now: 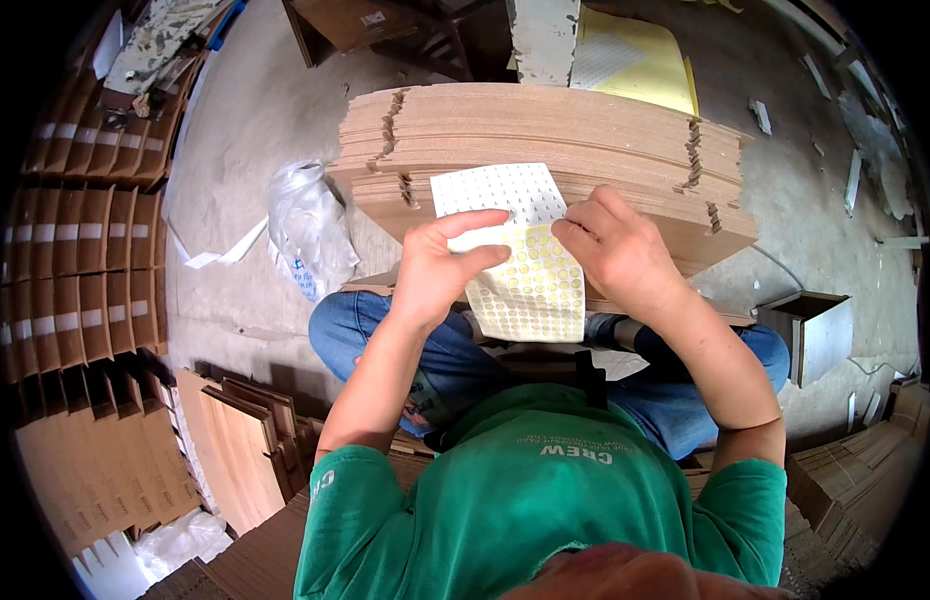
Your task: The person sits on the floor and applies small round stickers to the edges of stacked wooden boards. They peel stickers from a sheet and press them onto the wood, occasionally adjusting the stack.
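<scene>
A sheet of small round stickers [530,290] hangs in front of me, over my lap. Its lower part carries rows of pale yellow circles, while the upper white part [495,192] bears rows of small dark marks; I cannot tell whether it is one sheet or two. My left hand [445,258] pinches the left edge between thumb and forefinger. At the right edge, where white meets yellow, the fingers of my right hand [617,245] are closed on the sheet. Whether a single sticker sits between those fingertips is hidden.
Beyond the sheet lies a wide stack of brown cardboard [545,125]. A clear plastic bag [310,225] stands left of it, a metal box [807,335] to the right. Slotted brown racks [80,235] line the left side. Wooden boards [243,445] lean at lower left; yellow sheets [640,60] lie behind.
</scene>
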Demonstrator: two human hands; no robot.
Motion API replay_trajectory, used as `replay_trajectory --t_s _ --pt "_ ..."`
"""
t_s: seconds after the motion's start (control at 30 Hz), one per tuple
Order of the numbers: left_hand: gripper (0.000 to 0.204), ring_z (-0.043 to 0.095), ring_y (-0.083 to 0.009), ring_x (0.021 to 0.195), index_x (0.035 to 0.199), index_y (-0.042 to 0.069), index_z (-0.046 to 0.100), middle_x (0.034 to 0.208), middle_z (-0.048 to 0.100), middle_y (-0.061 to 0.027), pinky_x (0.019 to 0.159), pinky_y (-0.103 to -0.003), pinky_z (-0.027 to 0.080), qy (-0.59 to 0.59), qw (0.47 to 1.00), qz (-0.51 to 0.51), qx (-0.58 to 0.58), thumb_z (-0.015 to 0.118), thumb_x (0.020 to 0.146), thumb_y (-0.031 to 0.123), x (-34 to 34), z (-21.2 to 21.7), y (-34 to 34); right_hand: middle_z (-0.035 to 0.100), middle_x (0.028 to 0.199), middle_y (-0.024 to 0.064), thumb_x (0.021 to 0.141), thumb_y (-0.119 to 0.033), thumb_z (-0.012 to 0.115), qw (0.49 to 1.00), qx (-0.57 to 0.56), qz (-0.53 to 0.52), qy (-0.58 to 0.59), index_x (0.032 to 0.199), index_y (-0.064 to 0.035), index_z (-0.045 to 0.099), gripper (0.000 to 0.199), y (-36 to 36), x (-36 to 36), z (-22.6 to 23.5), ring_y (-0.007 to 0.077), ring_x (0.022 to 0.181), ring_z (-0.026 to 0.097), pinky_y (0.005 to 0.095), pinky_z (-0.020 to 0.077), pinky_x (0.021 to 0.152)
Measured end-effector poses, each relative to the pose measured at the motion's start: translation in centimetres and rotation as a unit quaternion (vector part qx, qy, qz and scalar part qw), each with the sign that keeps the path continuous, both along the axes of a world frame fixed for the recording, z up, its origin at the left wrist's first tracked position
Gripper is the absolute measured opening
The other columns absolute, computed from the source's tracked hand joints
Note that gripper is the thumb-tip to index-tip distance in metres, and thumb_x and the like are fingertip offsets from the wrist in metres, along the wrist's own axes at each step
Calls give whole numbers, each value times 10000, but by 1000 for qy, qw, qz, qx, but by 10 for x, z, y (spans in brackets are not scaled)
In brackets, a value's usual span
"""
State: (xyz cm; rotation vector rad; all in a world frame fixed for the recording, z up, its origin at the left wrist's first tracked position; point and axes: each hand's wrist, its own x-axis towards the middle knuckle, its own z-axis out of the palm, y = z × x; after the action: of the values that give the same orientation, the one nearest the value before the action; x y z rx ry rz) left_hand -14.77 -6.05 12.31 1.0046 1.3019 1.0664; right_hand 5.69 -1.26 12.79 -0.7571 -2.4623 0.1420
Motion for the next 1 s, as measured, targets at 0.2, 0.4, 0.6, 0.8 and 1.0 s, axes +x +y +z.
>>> replay_trajectory --t_s 0.2,0.4,0.6,0.8,1.0 --pt "325 578 -143 896 1042 28 637 1019 627 -89 778 -258 471 125 990 66 3 621 730 -65 -16 -3 3 586 812 79 743 -7 615 973 -152 -8 173 831 -9 607 89 1 29 -22 192 751 553 267 469 647" --pt "229 607 -164 907 1034 -7 628 988 651 -120 796 -287 466 457 799 337 198 515 842 43 -191 -44 16 603 723 -9 814 -98 576 760 -394 -405 321 834 -10 633 107 2 202 -164 42 637 504 200 411 582" --pt "635 541 -244 1009 1116 -77 550 1102 586 -175 882 -326 394 320 889 301 -130 590 802 474 -227 -137 50 628 675 87 758 -144 613 782 -244 -532 213 801 -17 638 137 21 219 -176 145 625 592 271 463 607" --pt "642 558 -212 926 1031 -109 582 1013 610 -165 856 -308 410 181 902 381 -97 699 730 446 -195 -174 59 607 669 120 725 -258 701 832 -46 -553 8 741 -17 583 269 26 229 -192 250 612 600 361 468 591" --pt "534 565 -160 865 977 -82 620 987 629 -116 817 -282 425 205 886 412 -51 703 748 394 -187 -179 40 540 602 102 678 -299 759 778 -195 -590 91 729 -16 506 383 20 238 -161 226 563 535 333 446 563"
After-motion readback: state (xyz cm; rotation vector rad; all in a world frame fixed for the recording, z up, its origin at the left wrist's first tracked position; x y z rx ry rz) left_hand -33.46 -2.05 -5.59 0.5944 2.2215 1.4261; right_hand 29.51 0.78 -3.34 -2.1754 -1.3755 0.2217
